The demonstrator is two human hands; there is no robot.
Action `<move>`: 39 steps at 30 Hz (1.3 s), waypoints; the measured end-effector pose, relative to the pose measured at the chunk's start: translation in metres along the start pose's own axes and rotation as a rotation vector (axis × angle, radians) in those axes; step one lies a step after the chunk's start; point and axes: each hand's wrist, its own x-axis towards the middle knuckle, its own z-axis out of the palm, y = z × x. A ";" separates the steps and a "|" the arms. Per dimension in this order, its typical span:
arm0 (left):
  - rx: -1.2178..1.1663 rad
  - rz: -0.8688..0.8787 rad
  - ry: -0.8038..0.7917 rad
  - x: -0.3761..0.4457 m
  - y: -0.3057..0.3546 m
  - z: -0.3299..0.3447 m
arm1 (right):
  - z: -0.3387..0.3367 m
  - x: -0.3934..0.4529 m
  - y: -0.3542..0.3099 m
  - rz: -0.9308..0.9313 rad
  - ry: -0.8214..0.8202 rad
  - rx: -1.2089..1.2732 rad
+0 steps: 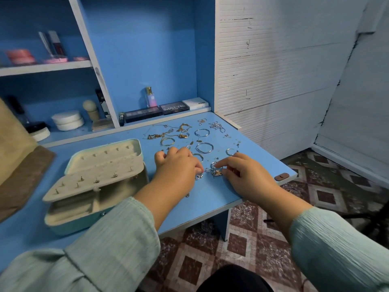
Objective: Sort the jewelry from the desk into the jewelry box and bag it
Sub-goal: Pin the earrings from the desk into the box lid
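Observation:
Jewelry lies spread over the blue desk [242, 186]: silver hoops [202, 132], gold chains [183, 128], a silver chain [216, 125] and small earrings [216, 173]. The pale jewelry box [94, 182] stands open at the left, with a few studs pinned on its middle flap. My left hand [176, 167] lies knuckles up on the desk, its fingertips at a small silver piece [199, 176]; whether it holds the piece is hidden. My right hand [246, 175] pinches a small earring from the cluster between index finger and thumb.
A brown paper bag [16, 157] stands at the far left. Makeup palettes [155, 110], a perfume bottle [151, 98] and white jars [67, 120] line the back ledge. The desk's right edge drops to a tiled floor [242, 239]. A white slatted wall [273, 70] rises to the right.

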 end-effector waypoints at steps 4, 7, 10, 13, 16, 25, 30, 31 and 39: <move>-0.001 0.009 0.031 0.004 0.000 -0.003 | 0.000 0.000 0.000 -0.006 -0.002 0.003; 0.010 0.013 0.027 0.007 0.003 -0.003 | 0.000 0.000 0.000 -0.006 0.002 0.011; 0.021 0.038 0.004 0.008 0.006 -0.004 | 0.001 0.000 0.001 -0.021 0.008 0.008; 0.032 0.038 -0.012 0.008 0.009 -0.004 | 0.001 0.000 0.002 -0.016 0.015 0.006; 0.054 0.038 -0.003 0.008 0.010 -0.004 | 0.002 0.000 0.002 -0.015 0.017 0.016; -0.055 -0.033 0.039 0.001 0.008 -0.008 | -0.002 0.000 0.000 0.031 0.022 0.097; -0.131 -0.080 0.075 -0.008 0.008 -0.006 | -0.009 0.001 0.001 0.144 0.066 0.191; -0.142 -0.085 0.093 -0.011 0.008 -0.005 | -0.011 0.001 0.001 0.173 0.074 0.231; -0.126 -0.105 0.207 -0.023 0.013 0.006 | -0.022 0.000 -0.002 0.251 0.119 0.479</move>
